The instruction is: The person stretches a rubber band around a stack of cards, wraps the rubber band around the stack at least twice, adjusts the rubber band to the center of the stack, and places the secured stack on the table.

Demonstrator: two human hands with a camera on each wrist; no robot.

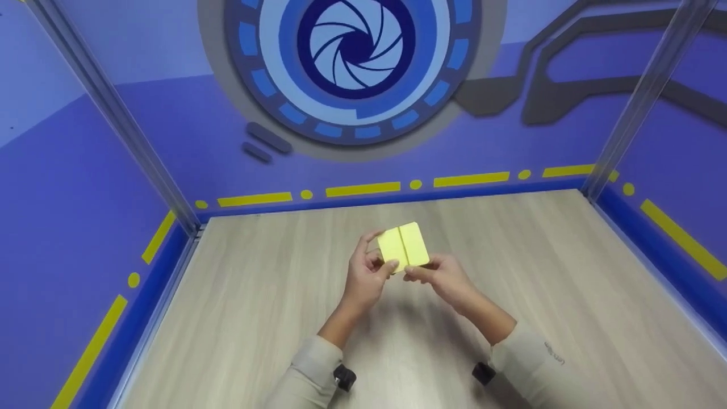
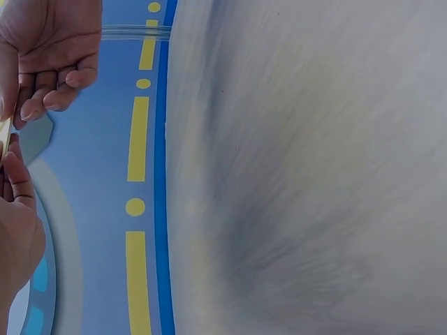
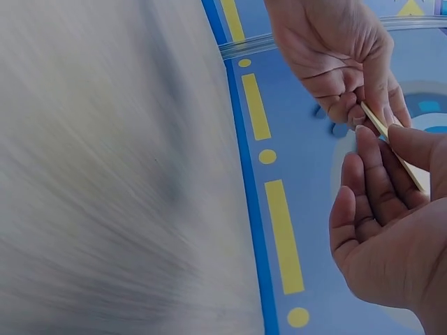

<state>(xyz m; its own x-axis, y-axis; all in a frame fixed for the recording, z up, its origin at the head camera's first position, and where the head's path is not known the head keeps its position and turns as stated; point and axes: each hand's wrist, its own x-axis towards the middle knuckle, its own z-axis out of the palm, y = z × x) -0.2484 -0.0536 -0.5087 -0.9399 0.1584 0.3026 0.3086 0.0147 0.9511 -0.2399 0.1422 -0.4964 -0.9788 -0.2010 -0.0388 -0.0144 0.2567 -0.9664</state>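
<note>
A thin yellow square piece [image 1: 418, 245] with rounded corners is held up between both hands, over the table. A narrow dark line runs across its face, dividing it into two parts. My left hand [image 1: 363, 278] pinches its left part, thumb on the front near the lower edge. At the lower right edge, my right hand [image 1: 451, 284] grips it between thumb and fingers. In the right wrist view the piece [image 3: 418, 176] appears nearly edge-on, and the right hand's other fingers [image 3: 356, 216] are loosely bent beside it. The left wrist view catches only a sliver of it.
Below the hands lies a light wood-grain table [image 1: 272, 318]. Blue and purple printed panels [image 1: 170, 130] with yellow dashes enclose it at the back and sides. Metal posts stand at the back corners. Dark devices [image 1: 344, 377] sit at both sleeve cuffs.
</note>
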